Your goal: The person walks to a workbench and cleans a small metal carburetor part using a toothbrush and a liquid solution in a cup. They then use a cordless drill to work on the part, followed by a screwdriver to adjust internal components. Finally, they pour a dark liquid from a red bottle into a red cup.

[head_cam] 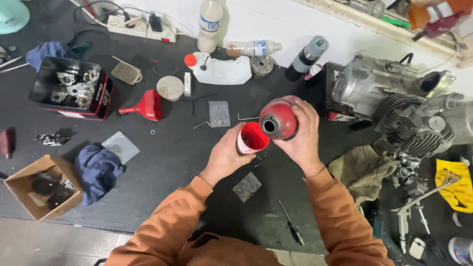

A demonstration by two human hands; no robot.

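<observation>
Red can (279,119) tipped, mouth toward red cap (253,138), gripped by right hand (301,135), cap clasped by left hand (227,153), inside looks empty

Red can's (279,119) far side behind fingers (301,111)

A red funnel (148,106) lies far left; an engine (394,106) sits right; a screwdriver (291,224) lies near.

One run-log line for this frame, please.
left hand: holds small red cup | right hand: holds tilted round red metal can, mouth toward cup | surface: dark mat
</observation>
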